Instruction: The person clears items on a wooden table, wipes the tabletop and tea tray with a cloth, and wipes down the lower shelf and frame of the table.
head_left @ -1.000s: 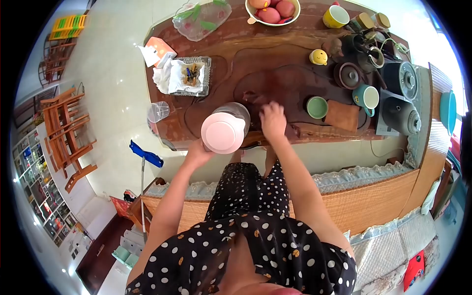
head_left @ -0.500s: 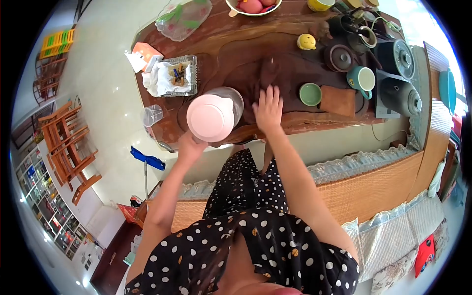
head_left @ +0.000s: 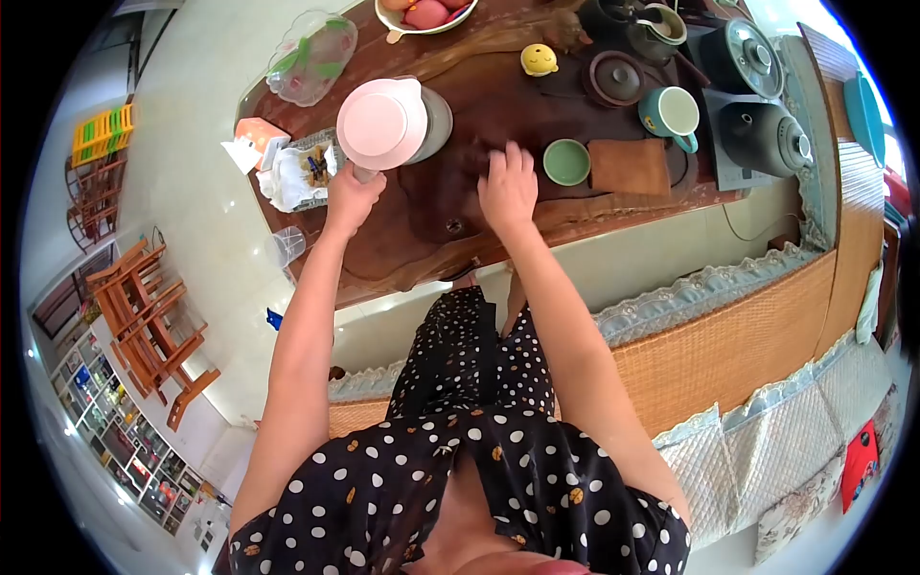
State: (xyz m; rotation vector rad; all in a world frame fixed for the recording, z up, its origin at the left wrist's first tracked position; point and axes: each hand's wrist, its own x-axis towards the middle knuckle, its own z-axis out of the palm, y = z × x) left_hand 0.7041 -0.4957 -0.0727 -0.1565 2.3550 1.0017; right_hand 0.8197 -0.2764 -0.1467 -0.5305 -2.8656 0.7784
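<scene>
Pink-lidded jug [head_left: 397, 123] well left of green cup [head_left: 566, 162], left hand [head_left: 356, 202] closed round handle. Tabletop [head_left: 412, 230] stretches between; edge on cup's near side. Spout points farside; long axis lid-to-base, base cupward. Right hand [head_left: 509, 193] beside cup, fingers loosely spread.

From the right hand [head_left: 508, 190], the bare table [head_left: 494, 101] is free toward 12 o'clock. The pink-topped jug [head_left: 388, 125] is in the way at 10, the little green cup [head_left: 566, 162] at 2.
</scene>
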